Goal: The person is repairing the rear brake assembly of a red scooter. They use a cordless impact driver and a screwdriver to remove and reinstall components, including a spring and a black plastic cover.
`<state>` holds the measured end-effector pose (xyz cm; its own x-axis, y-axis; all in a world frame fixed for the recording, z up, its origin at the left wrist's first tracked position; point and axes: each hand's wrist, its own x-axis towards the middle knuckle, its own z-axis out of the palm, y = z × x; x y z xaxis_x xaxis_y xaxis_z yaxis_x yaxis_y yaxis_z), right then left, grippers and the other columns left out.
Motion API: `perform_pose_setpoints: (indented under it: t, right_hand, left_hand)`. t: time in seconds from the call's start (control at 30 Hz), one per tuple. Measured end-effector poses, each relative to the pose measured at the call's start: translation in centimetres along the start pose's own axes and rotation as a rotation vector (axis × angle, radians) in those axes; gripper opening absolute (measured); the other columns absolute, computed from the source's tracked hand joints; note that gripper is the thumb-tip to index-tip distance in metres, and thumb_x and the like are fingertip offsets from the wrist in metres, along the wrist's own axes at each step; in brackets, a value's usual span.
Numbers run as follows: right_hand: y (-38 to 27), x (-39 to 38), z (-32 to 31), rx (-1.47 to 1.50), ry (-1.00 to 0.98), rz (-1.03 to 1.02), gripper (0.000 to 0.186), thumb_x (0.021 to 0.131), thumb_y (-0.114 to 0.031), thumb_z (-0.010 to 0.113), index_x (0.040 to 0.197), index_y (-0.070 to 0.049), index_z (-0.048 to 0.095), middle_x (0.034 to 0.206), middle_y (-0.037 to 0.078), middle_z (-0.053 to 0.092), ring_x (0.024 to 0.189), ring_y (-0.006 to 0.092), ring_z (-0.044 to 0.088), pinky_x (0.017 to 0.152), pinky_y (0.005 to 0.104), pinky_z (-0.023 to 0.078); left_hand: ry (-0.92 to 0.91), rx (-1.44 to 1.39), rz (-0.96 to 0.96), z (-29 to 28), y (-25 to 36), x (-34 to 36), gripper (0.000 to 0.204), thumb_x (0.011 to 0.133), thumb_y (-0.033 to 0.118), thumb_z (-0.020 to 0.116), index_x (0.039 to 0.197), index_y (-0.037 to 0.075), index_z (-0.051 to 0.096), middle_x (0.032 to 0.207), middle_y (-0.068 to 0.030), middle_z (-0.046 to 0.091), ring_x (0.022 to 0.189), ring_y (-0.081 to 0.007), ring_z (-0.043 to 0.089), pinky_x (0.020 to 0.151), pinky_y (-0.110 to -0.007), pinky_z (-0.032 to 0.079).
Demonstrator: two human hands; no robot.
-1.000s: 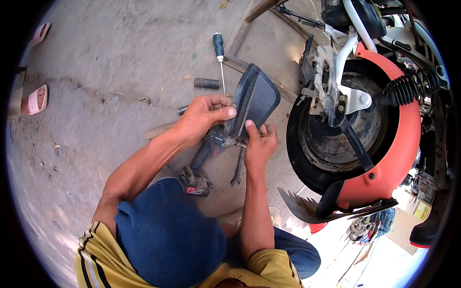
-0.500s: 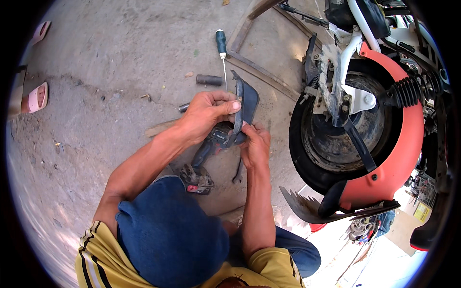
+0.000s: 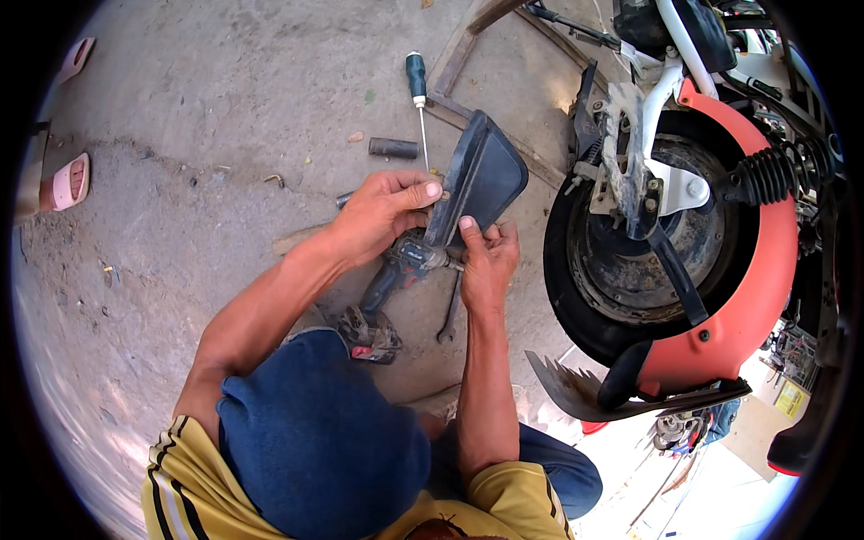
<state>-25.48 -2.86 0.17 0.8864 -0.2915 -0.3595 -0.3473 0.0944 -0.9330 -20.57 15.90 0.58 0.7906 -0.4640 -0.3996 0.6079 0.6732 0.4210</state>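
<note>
A flat, dark plastic panel [image 3: 493,175] with a raised ridge along one side is held up between my two hands. At the ridge, my left hand [image 3: 382,214] pinches the panel's edge with thumb and fingers; a small brownish piece shows beside the thumb tip. My right hand [image 3: 489,265] grips the lower corner, thumb on the face and fingers curled behind. Under the hands, a cordless power driver [image 3: 393,274] lies on the ground, partly covered by the left hand and panel. An open-end wrench [image 3: 448,319] rests beside it, near my right forearm.
A green-handled screwdriver [image 3: 416,81] and a dark metal tube [image 3: 393,148] lie beyond the hands. A metal frame [image 3: 459,58] stands behind them. At right is a motorbike wheel [image 3: 562,270] with a red fender [image 3: 781,234]. Someone's pink sandal [image 3: 70,183] is at far left.
The panel has turned from nearly edge-on to show its broad face, swinging up and to the right. My right thumb has shifted onto that face; the left hand has barely moved.
</note>
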Motion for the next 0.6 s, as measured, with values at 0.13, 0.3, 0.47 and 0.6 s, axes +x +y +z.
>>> perform_pose_setpoints:
  t: [0.13,0.3,0.47,0.6]
  right_hand:
    - [0.1,0.4,0.3,0.007,-0.039,-0.014,0.027,0.1,0.0,0.07,0.122,0.004,0.056,0.115,0.016,0.074,0.102,0.0165,0.069,0.093,0.03,0.053]
    - [0.2,1.1,1.7,0.271,-0.246,0.229,0.027,0.101,-0.005,0.065,0.126,0.003,0.056,0.104,0.014,0.072,0.091,0.0196,0.07,0.081,0.0341,0.057]
    - [0.0,1.0,4.0,0.825,-0.474,0.506,0.034,0.103,-0.018,0.058,0.129,0.003,0.057,0.09,0.01,0.065,0.073,0.0178,0.062,0.061,0.0314,0.051]
    - [-0.3,1.1,6.0,1.077,-0.622,0.744,0.033,0.104,-0.027,0.059,0.124,0.0,0.063,0.091,0.01,0.064,0.071,0.0177,0.058,0.058,0.0306,0.048]
  left_hand:
    - [-0.09,0.054,0.005,-1.8,-0.4,0.6,0.019,0.102,0.018,0.073,0.109,0.001,0.07,0.099,-0.0068,0.072,0.087,-0.0168,0.07,0.078,-0.035,0.059]
    - [-0.062,0.381,0.114,-0.5,1.1,0.4,0.025,0.1,0.021,0.077,0.109,0.0,0.069,0.096,-0.0058,0.069,0.083,-0.0149,0.066,0.076,-0.034,0.056]
    - [0.409,0.994,0.641,-1.5,1.9,0.5,0.06,0.093,0.031,0.085,0.134,-0.004,0.056,0.122,-0.0146,0.063,0.108,-0.0225,0.062,0.094,-0.041,0.053]
    - [0.126,0.088,0.11,-2.2,2.3,0.3,0.073,0.092,0.036,0.085,0.144,0.001,0.048,0.125,-0.014,0.057,0.101,-0.0164,0.06,0.088,-0.036,0.053]
